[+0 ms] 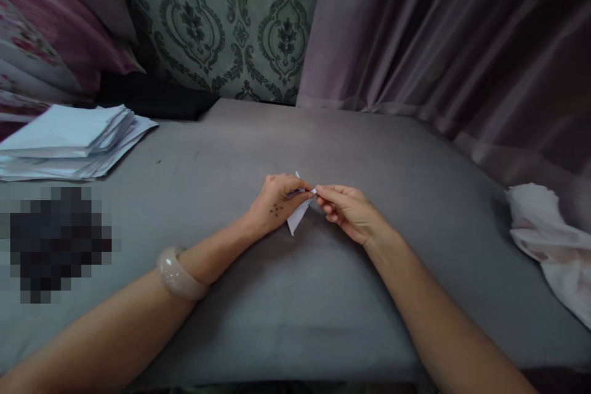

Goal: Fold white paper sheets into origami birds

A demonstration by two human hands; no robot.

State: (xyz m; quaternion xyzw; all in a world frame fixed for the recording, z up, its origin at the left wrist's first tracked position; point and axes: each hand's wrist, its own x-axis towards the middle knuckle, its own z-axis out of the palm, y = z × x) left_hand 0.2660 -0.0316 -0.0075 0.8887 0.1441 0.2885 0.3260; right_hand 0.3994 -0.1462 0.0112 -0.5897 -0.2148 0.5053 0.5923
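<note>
A small folded piece of white paper is held between both hands above the middle of the grey-covered surface. My left hand pinches it with thumb and fingers, and one pointed flap hangs below the thumb. A small tip sticks up behind the fingers. My right hand grips the paper's narrow end between thumb and index finger, its other fingers curled under. The fingertips of both hands nearly meet at that end. Much of the paper is hidden behind my left hand.
A stack of white paper lies at the left, with a black folded item behind it. A blurred-out dark object sits nearer me. White crumpled cloth lies at the right edge. Curtains and a patterned wall bound the grey surface.
</note>
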